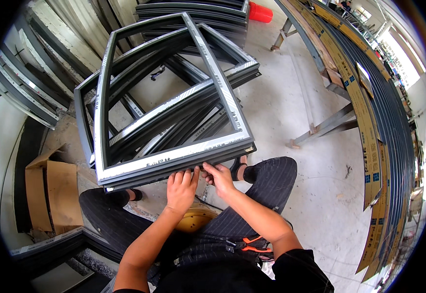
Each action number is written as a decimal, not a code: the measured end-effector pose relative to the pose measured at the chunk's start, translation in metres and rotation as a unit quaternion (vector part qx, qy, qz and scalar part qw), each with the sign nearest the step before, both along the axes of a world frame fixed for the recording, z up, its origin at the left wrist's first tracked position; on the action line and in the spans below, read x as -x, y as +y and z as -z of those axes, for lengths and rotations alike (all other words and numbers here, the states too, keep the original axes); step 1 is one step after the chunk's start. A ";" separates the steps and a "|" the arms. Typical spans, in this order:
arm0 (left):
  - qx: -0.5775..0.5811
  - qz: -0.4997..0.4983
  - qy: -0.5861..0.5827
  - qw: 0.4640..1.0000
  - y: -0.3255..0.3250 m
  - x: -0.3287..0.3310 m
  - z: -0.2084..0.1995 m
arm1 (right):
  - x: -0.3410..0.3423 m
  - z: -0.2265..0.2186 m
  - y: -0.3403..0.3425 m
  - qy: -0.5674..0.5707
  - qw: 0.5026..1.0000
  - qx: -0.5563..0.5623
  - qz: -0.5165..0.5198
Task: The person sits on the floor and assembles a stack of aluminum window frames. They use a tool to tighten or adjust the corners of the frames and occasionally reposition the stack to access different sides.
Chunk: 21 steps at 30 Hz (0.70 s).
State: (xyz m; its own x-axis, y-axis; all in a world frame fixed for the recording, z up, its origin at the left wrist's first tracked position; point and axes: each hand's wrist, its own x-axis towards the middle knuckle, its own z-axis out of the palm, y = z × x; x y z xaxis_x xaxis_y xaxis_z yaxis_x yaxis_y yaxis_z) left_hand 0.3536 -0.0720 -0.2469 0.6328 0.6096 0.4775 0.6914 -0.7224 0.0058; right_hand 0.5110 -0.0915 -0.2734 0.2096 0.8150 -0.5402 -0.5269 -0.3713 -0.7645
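Observation:
A stack of dark grey window frames with white protective film fills the area in front of me. The top window frame (pixel 193 146) lies askew over the others, its near side facing me. My left hand (pixel 181 189) has its fingers bent together and pressed against that near edge; its thumb is hidden. Just to its right, my right hand (pixel 218 179) is closed in a pinch beside the same edge, thumb toward the frame. Whatever is between its fingers is too small to make out. Below the hands a thin dark strip (pixel 208 202) curves over a yellow round stool (pixel 193 220) between my legs.
An open cardboard box (pixel 59 190) stands at the left, near leaning profiles (pixel 51 49). On the right, a metal-legged rack (pixel 332 122) carries long dark profiles (pixel 384 117) with brown wrapping. A red bucket (pixel 261 12) lies at the back. Orange-handled tools (pixel 257 245) are at my waist.

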 end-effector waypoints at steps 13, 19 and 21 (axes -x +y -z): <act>0.037 -0.008 -0.014 0.999 -0.005 0.038 0.002 | -0.013 0.005 -0.003 -0.014 0.999 -0.003 -0.046; 0.077 -0.075 -0.119 0.987 -0.031 0.024 -0.005 | -0.009 0.011 0.000 0.006 0.999 -0.004 -0.041; 0.260 -0.114 -0.214 0.935 -0.041 0.011 0.007 | -0.006 0.010 0.000 0.018 0.999 -0.008 -0.046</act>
